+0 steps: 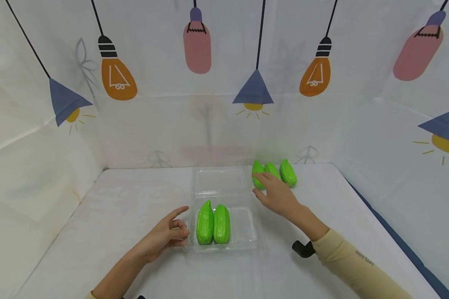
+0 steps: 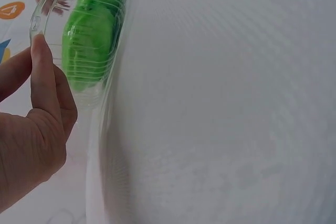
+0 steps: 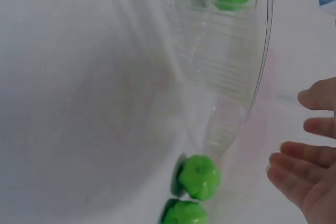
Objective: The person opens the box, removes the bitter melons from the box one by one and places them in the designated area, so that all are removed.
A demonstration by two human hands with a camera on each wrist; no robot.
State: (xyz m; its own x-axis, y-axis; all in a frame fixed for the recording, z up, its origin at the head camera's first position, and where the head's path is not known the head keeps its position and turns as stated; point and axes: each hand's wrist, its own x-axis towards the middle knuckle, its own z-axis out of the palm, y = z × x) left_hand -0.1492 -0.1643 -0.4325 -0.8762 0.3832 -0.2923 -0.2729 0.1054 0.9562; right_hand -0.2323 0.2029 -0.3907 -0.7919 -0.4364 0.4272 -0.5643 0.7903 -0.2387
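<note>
A clear plastic container (image 1: 243, 228) with a hinged lid (image 1: 220, 182) lies opened flat. Two shiny green toy vegetables, long and ridged, sit side by side in its left half; the left one (image 1: 205, 224) has a pointed tip, the right one (image 1: 221, 224) is rounder. At the container's left rim, my left hand (image 1: 164, 236) pinches the edge, thumb tip on the rim (image 2: 37, 24) and index finger stretched forward. My right hand (image 1: 276, 195) reaches over three more green vegetables (image 1: 288, 172) at the back, its fingers extended, partly hiding two of them and holding none.
A white cloth-covered table (image 1: 135, 199) runs back to a white curtain (image 1: 153, 124) printed with lamps and bulbs. A black wrist-strap piece (image 1: 303, 249) hangs by my right sleeve (image 1: 351, 257). Dark blue fabric (image 1: 396, 245) shows along the table's right edge.
</note>
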